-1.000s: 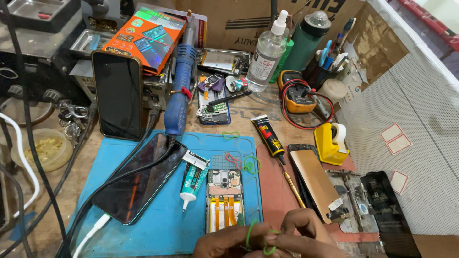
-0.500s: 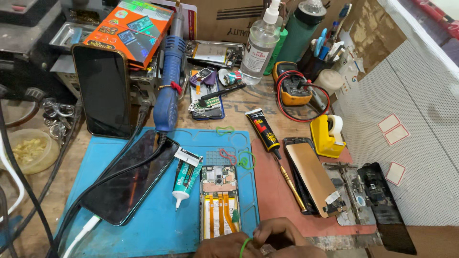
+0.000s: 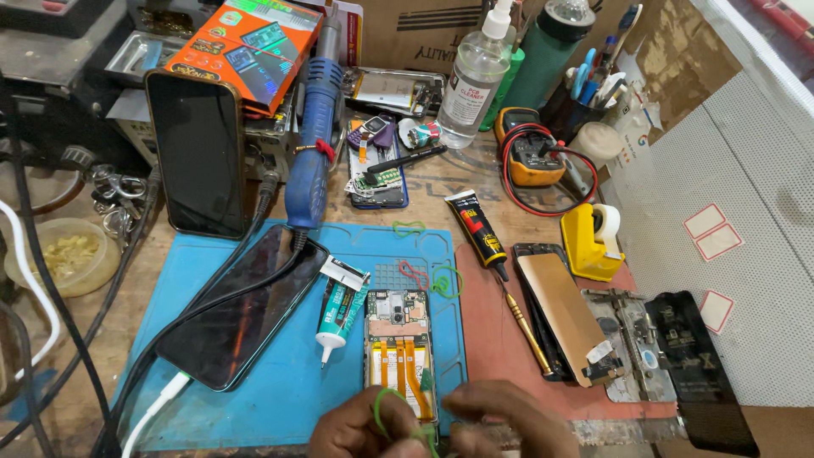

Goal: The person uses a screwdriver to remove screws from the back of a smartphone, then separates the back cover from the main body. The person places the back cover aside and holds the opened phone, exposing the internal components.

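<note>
- The left hand (image 3: 360, 428) and the right hand (image 3: 509, 416) meet at the near edge of the blue mat (image 3: 254, 407). Between them they pinch a green rubber band (image 3: 386, 407).
- The left grip is clenched on the band's loop, which arcs up over its fingers. The right grip looks closed on the band's other end, though its fingertips are cut off by the frame edge, so the exact pinch is hard to read.
- Just beyond both grips lies the opened phone (image 3: 398, 352), back cover off and orange flex cables showing. The band hangs at its near end, touching or nearly so.
- My judgement: stretch the band wide and evenly before bringing it over the phone body, so it clears the corners without dragging across the flex cables.
- Keep the pull level. A slanted band may slip off a corner and snap back toward the grips.
- Beyond the left grip, beside the phone, lies a glue tube (image 3: 339, 309), nozzle pointing this way; keep wrists off it.
- Further out past the phone sit spare bands (image 3: 428, 278) on the mat.
- Beyond the right grip a screwdriver (image 3: 526, 326) rests on the tabletop (image 3: 500, 339), near enough to be knocked.
</note>
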A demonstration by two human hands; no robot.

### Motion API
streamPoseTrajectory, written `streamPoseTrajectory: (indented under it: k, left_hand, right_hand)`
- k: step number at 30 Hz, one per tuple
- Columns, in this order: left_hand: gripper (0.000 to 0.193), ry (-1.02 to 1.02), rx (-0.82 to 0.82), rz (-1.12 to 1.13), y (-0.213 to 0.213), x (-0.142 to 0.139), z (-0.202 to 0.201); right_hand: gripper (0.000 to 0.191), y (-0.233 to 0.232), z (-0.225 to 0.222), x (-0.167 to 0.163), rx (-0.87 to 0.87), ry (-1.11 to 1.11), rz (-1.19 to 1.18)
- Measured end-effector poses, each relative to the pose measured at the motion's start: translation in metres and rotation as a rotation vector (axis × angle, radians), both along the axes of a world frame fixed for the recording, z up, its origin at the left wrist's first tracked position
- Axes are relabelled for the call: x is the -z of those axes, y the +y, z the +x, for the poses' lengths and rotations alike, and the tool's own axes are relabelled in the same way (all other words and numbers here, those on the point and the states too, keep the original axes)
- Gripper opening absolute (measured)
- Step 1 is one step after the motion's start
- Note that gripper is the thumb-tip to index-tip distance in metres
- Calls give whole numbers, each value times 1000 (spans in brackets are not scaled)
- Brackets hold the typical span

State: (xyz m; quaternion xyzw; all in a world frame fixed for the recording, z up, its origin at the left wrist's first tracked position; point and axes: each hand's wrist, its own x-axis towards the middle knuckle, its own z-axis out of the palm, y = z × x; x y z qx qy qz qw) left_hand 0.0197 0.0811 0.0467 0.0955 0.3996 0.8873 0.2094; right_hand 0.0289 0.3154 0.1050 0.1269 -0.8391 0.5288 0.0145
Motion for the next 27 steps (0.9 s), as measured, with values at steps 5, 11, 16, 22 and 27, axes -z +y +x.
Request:
streamPoseTrajectory:
  k: [5,11,16,22,27]
  left_hand:
    - [20,-141,-349,-158,-6,-25,-1]
    - [25,-281,-453,-233,-7,-58,-5]
    - [28,-327,-483,-289,-9,-60,-6]
    - [25,-230,-479,-202,-10,-50,-16]
    - [36,-176,-389,-177,1,-54,-19]
  right_hand:
    - [23,-26,-61,-46,304,259,444]
    - [17,-38,-93,-56,220,309,748]
    - [12,-42,-92,-59,184,422,745]
    - [16,-29,-88,-63,302,104,441]
    - [18,-29,-75,-66,217,-88,-101]
